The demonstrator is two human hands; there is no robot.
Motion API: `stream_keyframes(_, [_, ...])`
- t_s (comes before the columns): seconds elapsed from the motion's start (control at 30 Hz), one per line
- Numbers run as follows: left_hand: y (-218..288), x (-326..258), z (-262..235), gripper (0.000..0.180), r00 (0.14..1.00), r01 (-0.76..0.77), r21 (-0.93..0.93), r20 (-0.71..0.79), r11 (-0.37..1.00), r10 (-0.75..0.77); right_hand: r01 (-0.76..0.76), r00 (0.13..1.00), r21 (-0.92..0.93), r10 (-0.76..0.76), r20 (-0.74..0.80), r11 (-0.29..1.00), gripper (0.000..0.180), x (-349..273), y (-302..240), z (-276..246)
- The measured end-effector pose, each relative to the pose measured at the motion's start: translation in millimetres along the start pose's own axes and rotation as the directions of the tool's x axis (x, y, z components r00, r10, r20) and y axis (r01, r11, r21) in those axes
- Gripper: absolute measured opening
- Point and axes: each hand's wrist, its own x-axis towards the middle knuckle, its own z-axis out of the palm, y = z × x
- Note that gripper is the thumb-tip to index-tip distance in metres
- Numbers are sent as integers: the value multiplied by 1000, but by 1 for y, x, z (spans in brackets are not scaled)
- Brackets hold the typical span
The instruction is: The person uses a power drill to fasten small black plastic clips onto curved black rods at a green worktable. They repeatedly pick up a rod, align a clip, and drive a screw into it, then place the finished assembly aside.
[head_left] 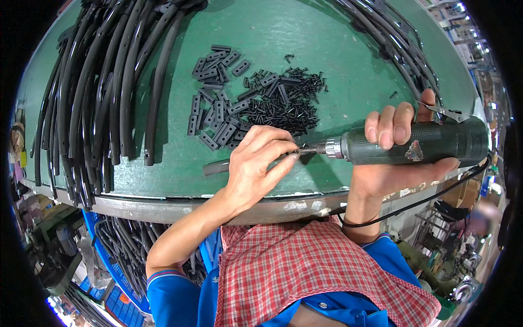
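My left hand (255,163) is closed around a dark tube (215,167) that sticks out to its left over the table's front edge area. Its thumb and fingertips pinch close to the tip of an electric screwdriver (436,143), whose bit points left at the tube. Whether a screw sits under the bit is hidden by the fingers. My right hand (402,126) grips the dark green screwdriver body, held level, fingers over the top and thumb below. Just beyond the left hand lie small black two-hole plates (219,110) and a pile of black screws (280,111).
A bundle of curved black tubes (103,82) covers the left of the green table (327,32); more tubes (395,46) lie at the far right. A black cable (406,210) loops below the screwdriver. Under the table edge, a blue crate (111,261) stands beside further tubes.
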Motion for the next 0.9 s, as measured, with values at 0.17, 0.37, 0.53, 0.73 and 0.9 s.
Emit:
stream_keyframes(0.17, [4, 2, 0, 14, 999, 36, 9, -1, 999, -36, 0, 999, -8, 0, 40, 1000, 87, -1, -1, 1])
stream_keyframes(0.37, [0, 1, -5, 20, 990, -118, -37, 75, 992, 120, 9, 1000, 33, -8, -19, 999, 86, 2, -9, -2])
stream_keyframes(0.53, [-5, 5, -24, 30, 927, -206, -203, 273, 957, 257, 17, 997, 99, -10, -75, 995, 93, 4, -15, -6])
stream_keyframes(0.73, [15, 9, -7, 31, 999, 32, -111, 38, 993, -28, -87, 996, 173, 88, 0, 981, 81, -1, -14, -9])
stream_keyframes(0.9, [-6, -1, -7, 27, 985, -117, -115, 114, 986, 130, -82, 996, 105, 85, -24, 991, 82, -5, -10, -1])
